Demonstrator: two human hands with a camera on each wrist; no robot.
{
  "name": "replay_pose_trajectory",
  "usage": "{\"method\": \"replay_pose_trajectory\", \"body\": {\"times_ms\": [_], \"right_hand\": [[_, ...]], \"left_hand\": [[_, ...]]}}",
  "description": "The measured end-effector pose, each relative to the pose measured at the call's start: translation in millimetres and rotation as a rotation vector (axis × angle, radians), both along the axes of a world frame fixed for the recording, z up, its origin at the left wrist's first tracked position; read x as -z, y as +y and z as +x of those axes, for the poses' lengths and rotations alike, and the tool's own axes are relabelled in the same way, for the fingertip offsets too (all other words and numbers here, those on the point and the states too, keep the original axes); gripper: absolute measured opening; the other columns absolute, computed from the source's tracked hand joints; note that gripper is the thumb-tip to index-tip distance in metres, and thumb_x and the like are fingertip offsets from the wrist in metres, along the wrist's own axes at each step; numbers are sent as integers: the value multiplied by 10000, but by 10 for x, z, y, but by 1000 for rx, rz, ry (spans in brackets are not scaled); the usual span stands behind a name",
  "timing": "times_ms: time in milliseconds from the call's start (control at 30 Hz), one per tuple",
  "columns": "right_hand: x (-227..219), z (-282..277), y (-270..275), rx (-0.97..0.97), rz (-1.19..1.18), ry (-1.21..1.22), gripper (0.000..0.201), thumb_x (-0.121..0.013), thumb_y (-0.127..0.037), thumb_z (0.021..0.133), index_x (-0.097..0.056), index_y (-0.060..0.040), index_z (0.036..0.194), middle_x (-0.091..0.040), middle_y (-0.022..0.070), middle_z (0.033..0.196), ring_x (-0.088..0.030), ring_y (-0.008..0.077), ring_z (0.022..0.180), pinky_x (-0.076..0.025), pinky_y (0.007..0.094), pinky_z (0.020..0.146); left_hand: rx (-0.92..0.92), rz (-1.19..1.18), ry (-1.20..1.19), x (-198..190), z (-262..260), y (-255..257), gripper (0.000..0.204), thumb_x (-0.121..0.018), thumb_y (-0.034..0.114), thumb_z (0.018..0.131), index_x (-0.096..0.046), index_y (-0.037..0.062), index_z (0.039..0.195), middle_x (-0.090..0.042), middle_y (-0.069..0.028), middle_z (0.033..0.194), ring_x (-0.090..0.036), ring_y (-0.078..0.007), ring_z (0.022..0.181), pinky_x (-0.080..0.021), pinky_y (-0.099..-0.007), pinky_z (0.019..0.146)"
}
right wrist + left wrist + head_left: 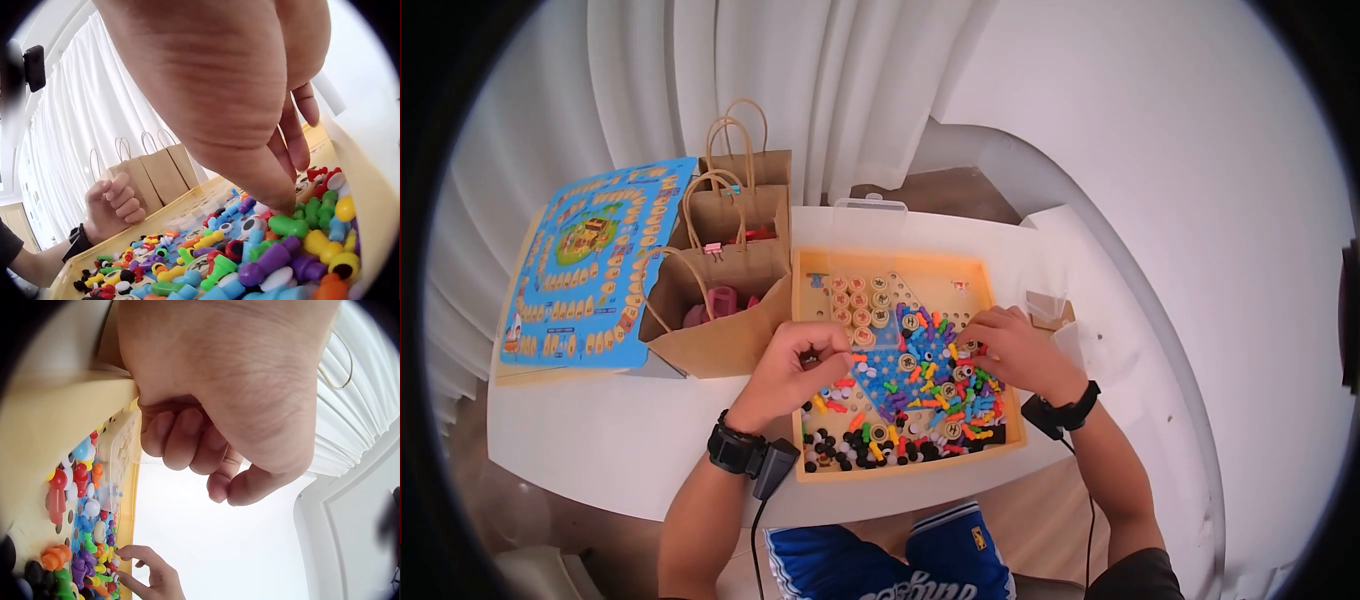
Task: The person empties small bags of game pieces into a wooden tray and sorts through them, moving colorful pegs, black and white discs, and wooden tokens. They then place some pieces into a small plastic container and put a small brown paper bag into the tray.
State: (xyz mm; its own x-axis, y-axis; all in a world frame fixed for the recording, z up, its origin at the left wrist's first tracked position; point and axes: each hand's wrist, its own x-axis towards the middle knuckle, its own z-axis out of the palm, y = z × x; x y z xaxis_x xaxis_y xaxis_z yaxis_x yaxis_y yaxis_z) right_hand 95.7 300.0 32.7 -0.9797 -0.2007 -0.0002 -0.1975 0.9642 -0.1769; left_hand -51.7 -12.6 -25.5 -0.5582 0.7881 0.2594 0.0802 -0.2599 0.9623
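My left hand (805,370) is held above the left edge of the wooden tray (798,300). Its fingers curl in and the thumb meets the index fingertip, with nothing visible between them in the left wrist view. My right hand (1025,350) reaches down over the tray's right side, among colourful pegs (269,262). Thumb and fingers are apart around a wooden disc (304,189); whether they touch it I cannot tell. More round discs (860,300) stand grouped at the tray's upper left, under or beside a clear plastic piece. Black and white pieces (830,450) lie along the near edge.
Brown paper bags (745,335) with handles stand left of the tray, pink items inside one. A blue game board (590,260) lies beyond them. Behind the tray is a clear plastic container (870,204); a small brown box (1050,308) is at the right. White curtains hang behind.
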Motion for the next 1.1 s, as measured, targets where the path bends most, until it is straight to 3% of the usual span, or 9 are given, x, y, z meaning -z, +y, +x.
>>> {"method": "replay_pose_trajectory", "body": {"times_ms": [300, 533, 600, 700, 800, 900, 1100], "right_hand": [[202, -78, 86, 8, 33, 95, 286, -790, -72, 831, -718, -109, 1105, -685, 85, 1097, -638, 292, 1087, -465, 419, 998], [73, -81, 19, 58, 55, 20, 292, -767, -32, 819, -709, -82, 1100, -702, 94, 1029, -665, 289, 1005, -489, 417, 942], [40, -61, 16, 48, -51, 110, 258, -763, -36, 834, -708, -70, 1084, -699, 95, 1012, -671, 291, 955, -519, 414, 863], [-190, 28, -237, 32, -190, 30, 216, -769, -59, 860, -704, -54, 1066, -692, 100, 1007, -671, 294, 937, -542, 414, 810], [-178, 91, -423, -130, -183, -57, 180, -770, -81, 887, -699, -43, 1048, -678, 108, 989, -672, 296, 935, -555, 410, 815], [-61, 95, -451, -105, -156, -164, 175, -761, -88, 902, -696, -39, 1057, -667, 117, 994, -673, 308, 948, -562, 403, 834], [-26, 101, -522, -67, -66, -155, 189, -755, -77, 890, -692, -35, 1064, -664, 127, 1036, -674, 336, 967, -560, 418, 854]], "left_hand": [[-1, -6, 16, -46, 14, -16, 167, -691, 31, 966, -621, 2, 817, -575, 35, 711, -488, -18, 645, -375, -238, 584], [5, 16, -15, -50, 22, -11, 169, -692, 42, 965, -620, 0, 818, -564, 36, 706, -482, -20, 656, -376, -238, 600], [7, 41, -6, -16, 18, 0, 168, -684, 44, 959, -610, 6, 813, -534, 45, 699, -439, -23, 643, -348, -245, 590], [20, 45, 21, 40, -8, 1, 171, -677, 46, 947, -591, 13, 803, -496, 58, 692, -398, -25, 640, -314, -251, 581], [24, 55, 26, 61, -15, 21, 186, -672, 51, 938, -570, 19, 787, -469, 68, 685, -383, -22, 644, -293, -249, 580], [16, 81, 19, 50, -2, 31, 200, -669, 54, 938, -559, 19, 775, -459, 71, 679, -381, -21, 644, -287, -250, 579], [53, 38, 13, 8, -27, -11, 201, -662, 38, 937, -542, 15, 777, -476, 54, 720, -402, -32, 679, -314, -253, 606]]}}
